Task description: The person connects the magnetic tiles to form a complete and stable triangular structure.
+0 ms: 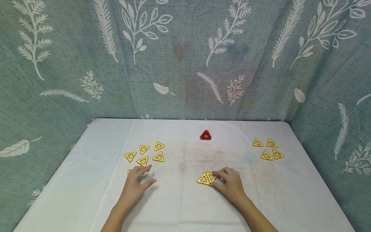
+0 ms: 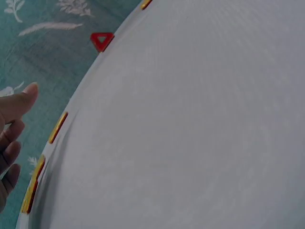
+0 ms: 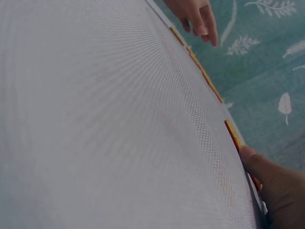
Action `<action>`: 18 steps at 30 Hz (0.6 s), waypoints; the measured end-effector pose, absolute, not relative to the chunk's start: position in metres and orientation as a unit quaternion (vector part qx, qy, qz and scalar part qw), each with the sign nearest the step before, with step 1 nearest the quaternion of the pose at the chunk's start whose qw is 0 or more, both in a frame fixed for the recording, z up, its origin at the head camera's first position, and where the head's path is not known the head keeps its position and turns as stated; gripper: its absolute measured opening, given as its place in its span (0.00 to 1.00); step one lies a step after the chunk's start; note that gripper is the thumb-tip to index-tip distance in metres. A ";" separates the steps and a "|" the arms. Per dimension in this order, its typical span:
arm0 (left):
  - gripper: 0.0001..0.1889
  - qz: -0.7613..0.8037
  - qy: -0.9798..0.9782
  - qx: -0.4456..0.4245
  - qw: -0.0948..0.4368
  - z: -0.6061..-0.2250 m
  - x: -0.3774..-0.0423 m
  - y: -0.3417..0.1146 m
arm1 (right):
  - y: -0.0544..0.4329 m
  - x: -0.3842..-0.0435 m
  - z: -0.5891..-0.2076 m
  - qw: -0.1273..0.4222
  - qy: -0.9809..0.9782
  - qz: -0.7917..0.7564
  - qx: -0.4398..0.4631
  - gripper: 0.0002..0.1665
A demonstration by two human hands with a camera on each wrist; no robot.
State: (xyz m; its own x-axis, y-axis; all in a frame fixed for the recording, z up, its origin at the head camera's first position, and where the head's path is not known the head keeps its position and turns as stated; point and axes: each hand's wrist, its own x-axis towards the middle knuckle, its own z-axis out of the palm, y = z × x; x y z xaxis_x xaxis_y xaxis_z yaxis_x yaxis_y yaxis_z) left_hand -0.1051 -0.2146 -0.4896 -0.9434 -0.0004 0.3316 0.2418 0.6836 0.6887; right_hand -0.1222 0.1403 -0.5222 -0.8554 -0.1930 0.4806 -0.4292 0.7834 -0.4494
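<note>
Near the middle front of the table, my right hand (image 1: 230, 183) pinches a yellow triangle tile (image 1: 212, 177) between thumb and fingers. That tile lies edge to edge with another yellow triangle tile (image 1: 203, 178). In the right wrist view the thumb of my right hand (image 3: 279, 191) lies against a yellow tile (image 3: 233, 133) seen edge-on. My left hand (image 1: 135, 185) is over the left side with thumb and fingers apart, holding nothing. Just beyond its fingers sits a yellow triangle tile (image 1: 142, 161), and another tile (image 1: 128, 171) is mostly hidden behind the hand.
Several more yellow triangle tiles (image 1: 143, 147) lie spread at the left. Another group of yellow tiles (image 1: 266, 158) lies at the right. A red triangle tile (image 1: 205, 137) rests near the back edge. A leaf-patterned curtain (image 1: 179, 64) borders the white table (image 1: 174, 206).
</note>
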 end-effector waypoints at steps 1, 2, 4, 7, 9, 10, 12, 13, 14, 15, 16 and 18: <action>0.29 -0.386 -0.908 -0.062 0.150 -0.489 -0.105 -0.219 | 0.140 -0.122 -0.522 0.208 -0.921 0.283 0.169 0.25; 0.29 -0.378 -0.913 -0.054 0.144 -0.489 -0.105 -0.224 | 0.141 -0.122 -0.522 0.206 -0.921 0.283 0.168 0.25; 0.30 -0.361 -0.922 -0.042 0.133 -0.487 -0.106 -0.235 | 0.141 -0.121 -0.522 0.202 -0.922 0.284 0.167 0.24; 0.31 -0.333 -0.936 -0.014 0.109 -0.485 -0.107 -0.252 | 0.140 -0.120 -0.521 0.191 -0.925 0.287 0.161 0.24; 0.33 -0.327 -0.941 0.006 0.091 -0.484 -0.108 -0.262 | 0.140 -0.120 -0.521 0.189 -0.925 0.288 0.159 0.24; 0.34 -0.323 -0.943 0.018 0.079 -0.483 -0.107 -0.267 | 0.140 -0.120 -0.521 0.191 -0.924 0.288 0.161 0.25; 0.36 -0.313 -0.947 0.037 0.054 -0.483 -0.107 -0.277 | 0.140 -0.120 -0.521 0.200 -0.920 0.291 0.170 0.25; 0.37 -0.310 -0.949 0.044 0.041 -0.483 -0.107 -0.281 | 0.140 -0.120 -0.521 0.206 -0.918 0.291 0.175 0.25; 0.38 -0.307 -0.950 0.049 0.026 -0.484 -0.107 -0.284 | 0.141 -0.120 -0.521 0.214 -0.915 0.290 0.181 0.24; 0.39 -0.302 -0.952 0.052 0.014 -0.484 -0.107 -0.287 | 0.141 -0.121 -0.521 0.220 -0.913 0.289 0.186 0.24; 0.40 -0.298 -0.953 0.052 0.004 -0.485 -0.108 -0.290 | 0.141 -0.121 -0.521 0.225 -0.911 0.289 0.189 0.24; 0.40 -0.292 -0.955 0.046 -0.005 -0.486 -0.110 -0.293 | 0.142 -0.121 -0.521 0.230 -0.909 0.289 0.193 0.24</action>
